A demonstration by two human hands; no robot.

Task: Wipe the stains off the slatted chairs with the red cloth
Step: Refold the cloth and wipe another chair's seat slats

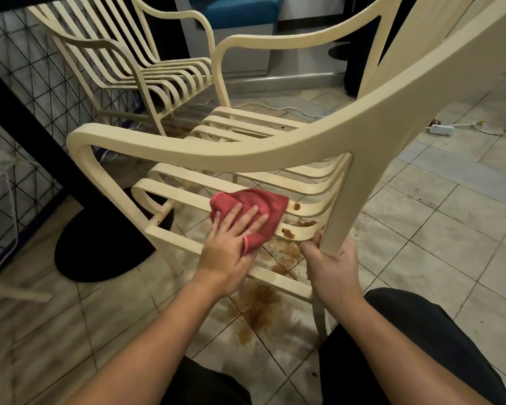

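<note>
A cream slatted chair (205, 147) stands close in front of me, seen from its side. My left hand (231, 241) presses the red cloth (254, 209) flat against the near seat slats, fingers straight. Brown stains (289, 233) show on the slats just right of the cloth. My right hand (330, 264) grips the lower end of the chair's near upright post (336, 226). A second cream slatted chair (123, 62) stands behind, at the upper left.
Brown spill marks (263, 305) spread over the tiled floor under the chair. A black table leg and round base (100, 252) stand to the left, with a wire mesh panel (18, 83) behind. A white power strip and cables (441, 129) lie at the right.
</note>
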